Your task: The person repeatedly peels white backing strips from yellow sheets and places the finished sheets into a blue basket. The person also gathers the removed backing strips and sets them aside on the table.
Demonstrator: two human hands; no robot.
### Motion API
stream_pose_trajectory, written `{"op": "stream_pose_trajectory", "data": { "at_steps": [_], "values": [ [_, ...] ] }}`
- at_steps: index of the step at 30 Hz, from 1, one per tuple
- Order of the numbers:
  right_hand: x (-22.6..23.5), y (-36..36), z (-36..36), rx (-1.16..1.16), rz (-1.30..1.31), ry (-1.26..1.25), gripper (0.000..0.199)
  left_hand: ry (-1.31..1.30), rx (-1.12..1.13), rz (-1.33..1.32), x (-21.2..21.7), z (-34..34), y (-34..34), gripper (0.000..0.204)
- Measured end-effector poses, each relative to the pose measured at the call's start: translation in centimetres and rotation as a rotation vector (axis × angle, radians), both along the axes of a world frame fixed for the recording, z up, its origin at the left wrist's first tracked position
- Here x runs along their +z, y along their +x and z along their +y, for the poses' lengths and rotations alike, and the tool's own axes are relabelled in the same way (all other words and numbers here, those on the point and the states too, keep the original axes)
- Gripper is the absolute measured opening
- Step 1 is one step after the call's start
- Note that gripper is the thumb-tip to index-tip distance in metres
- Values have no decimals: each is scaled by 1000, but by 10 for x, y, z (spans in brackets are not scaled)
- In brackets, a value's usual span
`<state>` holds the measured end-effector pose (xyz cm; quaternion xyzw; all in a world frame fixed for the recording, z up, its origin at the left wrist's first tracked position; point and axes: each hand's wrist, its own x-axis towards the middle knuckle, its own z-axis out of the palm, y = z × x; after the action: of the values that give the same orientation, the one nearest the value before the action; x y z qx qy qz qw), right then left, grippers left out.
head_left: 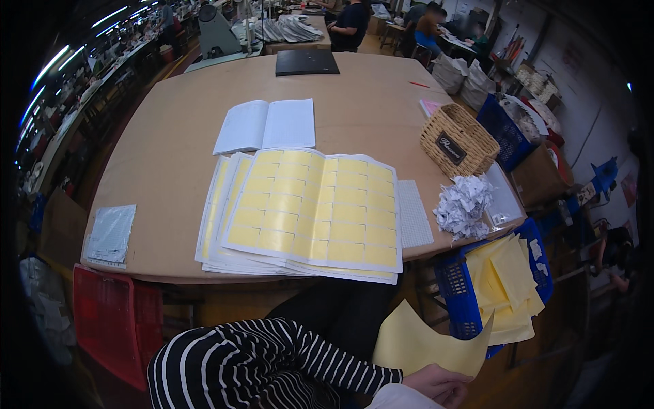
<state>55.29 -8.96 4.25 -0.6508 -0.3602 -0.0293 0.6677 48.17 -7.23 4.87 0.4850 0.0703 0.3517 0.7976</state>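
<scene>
While bare table (153,177) borders printed sheets (272,211), the left hand (429,382) pinches yellow paper's (422,347) edge, right hand's (454,395) grip unclear.

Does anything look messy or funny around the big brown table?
Yes, a bit. Crumpled white paper scraps are heaped loose beside the wicker basket, not in it. Yellow sheets in the blue crate lie crooked, and some seem to poke over its edge.

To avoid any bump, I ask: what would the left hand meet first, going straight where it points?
The left hand holds the yellow sheet; beyond it, the way looks free as far as visible. The nearby blue basket appears above that line, though depth is unclear.
</scene>
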Motion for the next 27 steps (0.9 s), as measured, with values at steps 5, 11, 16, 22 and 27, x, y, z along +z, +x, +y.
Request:
{"op": "stream_pose_trajectory", "data": {
  "at_steps": [5,11,16,22,27],
  "values": [
    [-3,4,-2,-14,32,-21,14,-714,-328,-522,52,-7,14,12],
    [-12,16,-6,-26,97,-56,14,-807,-430,-552,63,0,6,22],
    [-24,23,-20,3,229,-141,14,-587,-77,-129,23,7,-2,30],
    [-42,19,-35,473,338,-469,15,312,169,423,-34,41,-39,34],
    [-87,8,-40,464,-33,-480,25,557,159,460,-52,63,-76,37]
  ]
}}
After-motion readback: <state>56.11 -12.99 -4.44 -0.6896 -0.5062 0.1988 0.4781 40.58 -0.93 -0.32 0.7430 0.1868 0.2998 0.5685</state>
